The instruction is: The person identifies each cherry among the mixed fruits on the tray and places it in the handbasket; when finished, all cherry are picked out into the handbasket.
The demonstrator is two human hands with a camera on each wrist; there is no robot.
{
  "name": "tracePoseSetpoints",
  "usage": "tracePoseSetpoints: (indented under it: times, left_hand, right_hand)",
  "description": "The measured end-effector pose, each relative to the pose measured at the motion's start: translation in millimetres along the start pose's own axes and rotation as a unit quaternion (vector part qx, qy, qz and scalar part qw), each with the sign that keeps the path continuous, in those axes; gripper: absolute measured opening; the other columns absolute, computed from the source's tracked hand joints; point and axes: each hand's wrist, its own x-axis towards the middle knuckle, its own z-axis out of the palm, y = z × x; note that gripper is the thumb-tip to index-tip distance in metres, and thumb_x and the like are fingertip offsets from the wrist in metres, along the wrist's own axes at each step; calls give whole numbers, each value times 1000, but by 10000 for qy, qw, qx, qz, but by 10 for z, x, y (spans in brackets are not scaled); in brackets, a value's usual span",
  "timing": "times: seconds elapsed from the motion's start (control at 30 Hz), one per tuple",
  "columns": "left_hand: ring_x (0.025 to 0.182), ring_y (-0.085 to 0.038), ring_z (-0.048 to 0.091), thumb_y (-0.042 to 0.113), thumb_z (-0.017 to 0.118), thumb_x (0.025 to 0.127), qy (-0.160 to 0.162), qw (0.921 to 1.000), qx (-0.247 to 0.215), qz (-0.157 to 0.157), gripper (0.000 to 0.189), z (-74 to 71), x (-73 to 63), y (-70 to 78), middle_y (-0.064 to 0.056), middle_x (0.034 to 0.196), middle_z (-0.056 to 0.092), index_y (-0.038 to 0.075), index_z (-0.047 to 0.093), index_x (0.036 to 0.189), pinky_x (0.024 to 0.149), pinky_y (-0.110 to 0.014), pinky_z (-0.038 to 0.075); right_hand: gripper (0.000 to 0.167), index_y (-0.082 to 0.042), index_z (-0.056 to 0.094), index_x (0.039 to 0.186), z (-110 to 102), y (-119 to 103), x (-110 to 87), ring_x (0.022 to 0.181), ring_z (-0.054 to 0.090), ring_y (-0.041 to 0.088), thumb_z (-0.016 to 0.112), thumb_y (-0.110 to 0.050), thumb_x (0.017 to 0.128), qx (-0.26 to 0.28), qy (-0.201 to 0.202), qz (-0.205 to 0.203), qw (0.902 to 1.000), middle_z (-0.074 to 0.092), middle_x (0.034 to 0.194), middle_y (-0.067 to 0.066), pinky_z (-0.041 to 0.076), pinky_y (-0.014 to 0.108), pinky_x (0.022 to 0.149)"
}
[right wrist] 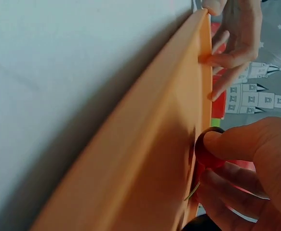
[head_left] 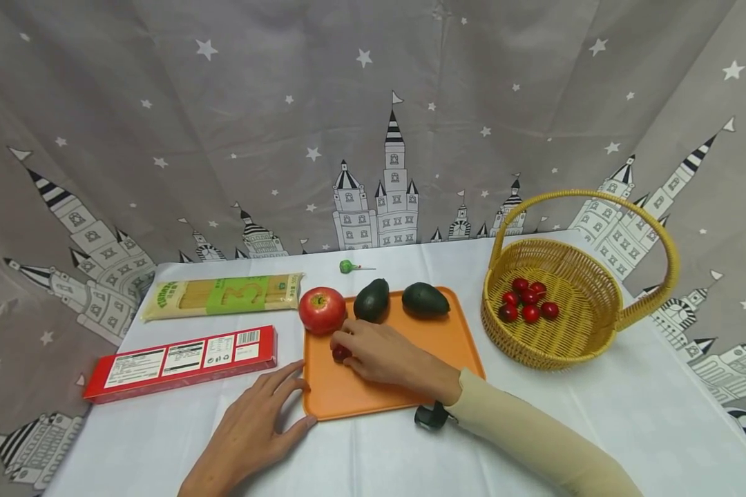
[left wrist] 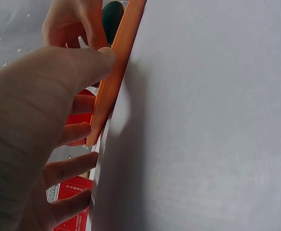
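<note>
My right hand (head_left: 382, 353) reaches over the orange tray (head_left: 342, 400) and pinches a dark red cherry (head_left: 340, 354) between thumb and fingers. In the right wrist view the cherry (right wrist: 208, 149) sits close over the tray, and a thin stem shows below it. My left hand (head_left: 255, 422) lies at the tray's near left corner, fingers spread, with the thumb at the rim. Behind my right hand, a round red fruit (head_left: 322, 310) and two dark green avocados (head_left: 371, 301) (head_left: 425, 300) stand along the tray's far side.
A wicker basket (head_left: 550, 355) with a tall handle stands on the right, holding several cherries (head_left: 530, 298). To the left lie a pack of noodles (head_left: 226, 295) and a long red box (head_left: 183, 362). Beyond the tray is a green lollipop (head_left: 347, 266), before a grey castle-print curtain (head_left: 273, 124).
</note>
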Motion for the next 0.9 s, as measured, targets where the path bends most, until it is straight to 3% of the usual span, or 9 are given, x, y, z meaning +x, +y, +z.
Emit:
tracePoseSetpoints:
  times: [0.13,0.6,0.9]
  left_hand:
    - [141,-33,55,51,87,87,26,10000,22,46,47,-4,2,-7,-4,158,57,26,71,123,112,-64,51]
    - [142,-33,55,52,85,87,-8,10000,27,30,48,8,0,-8,-3,158,57,26,71,125,113,-64,50]
    - [140,-30,56,51,86,87,123,9999,58,91,45,16,-1,-6,-2,157,58,28,71,122,112,-61,52]
  right_hand:
    - [26,-21,71,125,-45,32,-55,103,61,11,80,-21,100,70,144,14,9999,64,117,-2,58,21,95]
    - [24,-19,77,123,-238,133,-324,98,61,12,77,-14,100,273,735,123,9968,65,119,-2,57,21,83]
    - [24,-20,78,117,-379,291,-559,106,64,12,81,-12,94,93,1396,392,9894,68,117,-5,59,31,93]
